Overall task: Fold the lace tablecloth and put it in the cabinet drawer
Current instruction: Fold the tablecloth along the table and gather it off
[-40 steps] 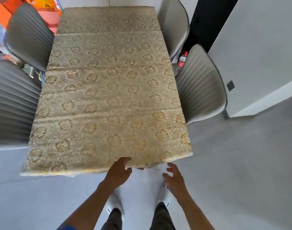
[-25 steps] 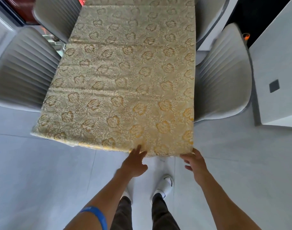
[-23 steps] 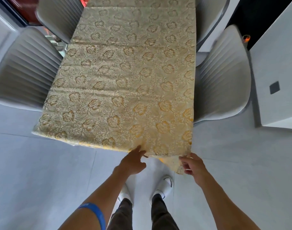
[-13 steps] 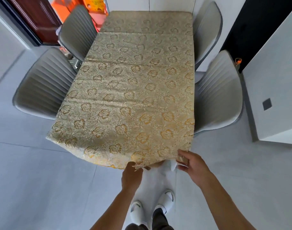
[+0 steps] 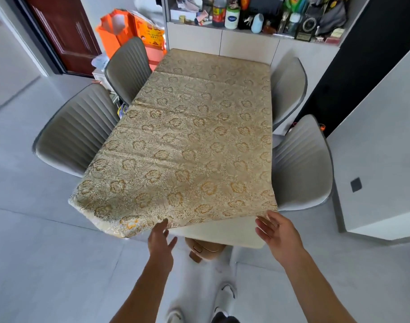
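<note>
The gold floral lace tablecloth (image 5: 190, 141) lies spread over the long table. Its near right edge is lifted back, baring the white tabletop (image 5: 225, 236). My left hand (image 5: 161, 238) reaches to the near edge with straight fingers, the fingertips touching the cloth's hem. My right hand (image 5: 277, 233) hovers at the near right corner, fingers spread, fingertips just at the cloth's corner. Neither hand grips the cloth. A white cabinet (image 5: 246, 43) stands behind the table's far end; no drawer shows.
Grey ribbed chairs flank the table: two on the left (image 5: 78, 131) (image 5: 129, 68) and two on the right (image 5: 301, 159) (image 5: 289, 87). Orange bags (image 5: 120, 31) sit by a dark red door (image 5: 64, 31). A white wall block (image 5: 385, 159) stands close on the right.
Both hands pinched the near right edge and lifted it back, baring the tabletop corner. Now the fingers are spread and no longer pinch. The view has tilted up to show the cabinet.
</note>
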